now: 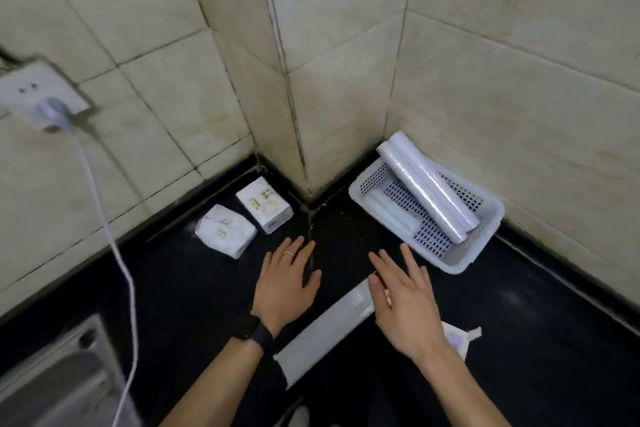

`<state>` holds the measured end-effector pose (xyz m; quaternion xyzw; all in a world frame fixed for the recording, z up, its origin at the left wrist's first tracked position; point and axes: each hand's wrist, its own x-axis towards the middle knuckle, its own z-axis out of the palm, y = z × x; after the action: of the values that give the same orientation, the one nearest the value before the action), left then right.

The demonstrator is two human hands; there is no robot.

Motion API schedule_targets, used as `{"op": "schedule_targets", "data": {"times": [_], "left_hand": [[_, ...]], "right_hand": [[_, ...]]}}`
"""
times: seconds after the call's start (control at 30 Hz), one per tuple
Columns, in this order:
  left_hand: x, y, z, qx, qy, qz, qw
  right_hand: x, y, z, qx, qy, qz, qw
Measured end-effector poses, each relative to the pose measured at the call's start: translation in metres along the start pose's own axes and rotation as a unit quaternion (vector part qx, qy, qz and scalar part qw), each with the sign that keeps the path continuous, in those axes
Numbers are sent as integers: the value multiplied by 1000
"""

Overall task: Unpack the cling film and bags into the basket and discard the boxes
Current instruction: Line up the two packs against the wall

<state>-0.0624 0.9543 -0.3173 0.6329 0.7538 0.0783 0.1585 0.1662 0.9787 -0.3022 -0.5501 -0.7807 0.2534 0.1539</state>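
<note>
Both grips empty, fingers spread flat: left hand (285,282) w/ ring and dark wristband (250,329) palm-down on black desk (540,329), right hand (403,302) over long grey box (323,331), contact unclear. White basket (481,246) just right of hands by wall, holds two cling film rolls (427,191) leaning on its rim. Two small white packs (242,218) near corner, left. Plug and cable (117,253) far left.
</note>
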Motion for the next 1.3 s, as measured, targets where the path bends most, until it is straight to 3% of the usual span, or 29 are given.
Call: {"op": "schedule_targets", "data": {"times": [0.27, 0.37, 0.83, 1.07, 1.3], "left_hand": [[-60, -78, -16, -23, 8, -140, 990], [-66, -107, -20, -35, 4, -171, 985], [8, -203, -21, -18, 25, -146, 989], [59, -212, 12, 4, -26, -126, 992], [43, -211, 35, -20, -43, -133, 990]], "right_hand": [[11, -70, 51, -32, -124, -82, 988], [20, -92, 69, -43, -130, -106, 985], [127, -140, 158, -109, -120, -69, 984], [193, -129, 202, -171, -147, -45, 973], [167, -121, 217, -202, -51, -98, 973]]}}
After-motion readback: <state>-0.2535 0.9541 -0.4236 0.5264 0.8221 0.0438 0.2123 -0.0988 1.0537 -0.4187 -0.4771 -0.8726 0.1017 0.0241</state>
